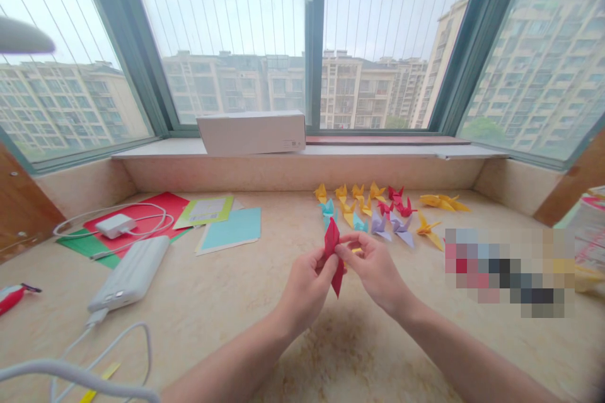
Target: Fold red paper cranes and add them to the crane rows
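A piece of red folded origami paper (pixel 333 236), narrow and pointed at both ends, is held upright above the tabletop between both hands. My left hand (pixel 309 280) pinches it from the left side, thumb in front. From the right, my right hand (pixel 371 264) grips its edge between thumb and fingers. Just beyond the hands stand rows of folded paper cranes: yellow cranes (pixel 347 211), red cranes (pixel 405 206), light blue cranes (pixel 327 211) and lilac cranes (pixel 401 228). The nearest cranes are partly covered by the paper and fingers.
On the left lie coloured paper sheets (pixel 231 231), a white charger (pixel 116 225) with its cable, a white power bank (pixel 130 274) and a red-handled tool (pixel 14 297). A long white box (pixel 253 132) rests on the windowsill. More yellow cranes (pixel 444 203) and a blurred patch are at right.
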The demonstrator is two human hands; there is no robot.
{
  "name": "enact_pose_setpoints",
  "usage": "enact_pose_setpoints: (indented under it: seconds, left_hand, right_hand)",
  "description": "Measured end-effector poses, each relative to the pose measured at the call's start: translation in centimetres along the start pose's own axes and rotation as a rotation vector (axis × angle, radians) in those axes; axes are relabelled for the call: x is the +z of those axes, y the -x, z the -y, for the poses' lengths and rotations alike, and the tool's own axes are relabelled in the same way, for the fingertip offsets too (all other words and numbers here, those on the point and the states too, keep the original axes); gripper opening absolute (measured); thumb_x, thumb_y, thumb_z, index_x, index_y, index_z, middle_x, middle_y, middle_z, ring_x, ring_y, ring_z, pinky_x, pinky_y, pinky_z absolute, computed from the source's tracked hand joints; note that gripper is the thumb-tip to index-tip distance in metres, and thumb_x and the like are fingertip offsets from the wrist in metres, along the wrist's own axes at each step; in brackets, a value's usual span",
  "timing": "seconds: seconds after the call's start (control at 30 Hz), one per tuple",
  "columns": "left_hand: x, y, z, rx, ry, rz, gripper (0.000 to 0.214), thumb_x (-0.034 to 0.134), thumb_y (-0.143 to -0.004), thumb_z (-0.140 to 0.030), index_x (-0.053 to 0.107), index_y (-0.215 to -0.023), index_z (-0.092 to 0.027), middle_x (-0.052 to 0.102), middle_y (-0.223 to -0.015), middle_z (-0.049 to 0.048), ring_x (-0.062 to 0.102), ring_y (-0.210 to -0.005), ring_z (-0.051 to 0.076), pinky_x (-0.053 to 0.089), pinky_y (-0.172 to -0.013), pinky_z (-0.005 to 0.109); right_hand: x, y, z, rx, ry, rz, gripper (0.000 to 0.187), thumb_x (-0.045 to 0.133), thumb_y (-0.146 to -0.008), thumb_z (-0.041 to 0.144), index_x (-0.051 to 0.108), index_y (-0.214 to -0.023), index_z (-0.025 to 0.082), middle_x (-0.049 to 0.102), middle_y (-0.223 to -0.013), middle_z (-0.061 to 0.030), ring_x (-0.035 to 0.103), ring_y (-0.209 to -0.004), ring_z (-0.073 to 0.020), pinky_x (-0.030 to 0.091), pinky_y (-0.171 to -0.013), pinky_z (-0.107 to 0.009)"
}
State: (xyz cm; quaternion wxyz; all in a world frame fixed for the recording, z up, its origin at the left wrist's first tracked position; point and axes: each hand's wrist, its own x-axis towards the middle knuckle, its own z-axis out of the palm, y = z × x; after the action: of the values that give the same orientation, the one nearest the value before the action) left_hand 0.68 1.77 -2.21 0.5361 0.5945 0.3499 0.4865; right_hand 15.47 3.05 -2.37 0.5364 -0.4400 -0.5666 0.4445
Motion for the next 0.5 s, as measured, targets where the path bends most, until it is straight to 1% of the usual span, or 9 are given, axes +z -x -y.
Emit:
enact_pose_setpoints:
  seconds: [0.17, 0.23, 0.3, 0.4, 0.5]
  left_hand:
    - [0.28, 0.09, 0.33, 0.035, 0.042, 0.059, 0.043, 0.05, -0.095, -0.047, 0.069, -0.107, -0.011, 0.073, -0.1, 0.0127, 0.069, -0.091, 0.023, 0.054, -0.085, 0.035]
    - [0.27, 0.06, 0.35, 0.045, 0.082, 0.065, 0.042, 0.05, -0.095, -0.046, 0.068, -0.111, -0.012, 0.072, -0.105, 0.0126, 0.068, -0.093, 0.023, 0.053, -0.087, 0.036]
    - [0.2, 0.02, 0.31, 0.053, 0.096, 0.067, 0.041, 0.053, -0.094, -0.045, 0.068, -0.113, -0.013, 0.072, -0.106, 0.0123, 0.068, -0.093, 0.023, 0.053, -0.088, 0.037]
    - [0.02, -0.04, 0.17, 0.063, 0.083, 0.07, 0.04, 0.055, -0.093, -0.045, 0.07, -0.111, -0.013, 0.073, -0.104, 0.0115, 0.067, -0.095, 0.024, 0.052, -0.091, 0.037]
    - [-0.09, -0.06, 0.08, 0.078, 0.041, 0.063, 0.039, 0.054, -0.094, -0.045, 0.071, -0.11, -0.014, 0.074, -0.104, 0.0104, 0.067, -0.097, 0.024, 0.05, -0.092, 0.036]
  right_hand:
    - [-0.36, -0.34, 0.06, -0.057, 0.114, -0.097, 0.037, 0.073, -0.076, 0.051, 0.069, -0.092, 0.018, 0.065, -0.072, -0.0015, 0.055, -0.057, -0.0152, 0.045, -0.055, -0.03]
    - [-0.34, -0.29, 0.23, -0.098, 0.129, -0.12, 0.033, 0.072, -0.078, 0.049, 0.069, -0.09, 0.018, 0.066, -0.072, -0.0026, 0.056, -0.06, -0.0166, 0.045, -0.058, -0.03]
    - [-0.25, -0.16, 0.34, -0.153, 0.164, -0.144, 0.028, 0.071, -0.08, 0.046, 0.069, -0.088, 0.019, 0.068, -0.074, -0.0035, 0.058, -0.065, -0.0182, 0.045, -0.063, -0.032]
    - [-0.19, 0.04, 0.36, -0.227, 0.266, -0.186, 0.02, 0.07, -0.082, 0.04, 0.07, -0.086, 0.02, 0.069, -0.075, -0.0036, 0.059, -0.068, -0.0192, 0.044, -0.068, -0.033]
    - [-0.25, 0.15, 0.2, -0.279, 0.344, -0.205, 0.019, 0.069, -0.084, 0.039, 0.07, -0.088, 0.02, 0.07, -0.076, -0.0034, 0.06, -0.069, -0.0192, 0.044, -0.068, -0.033]
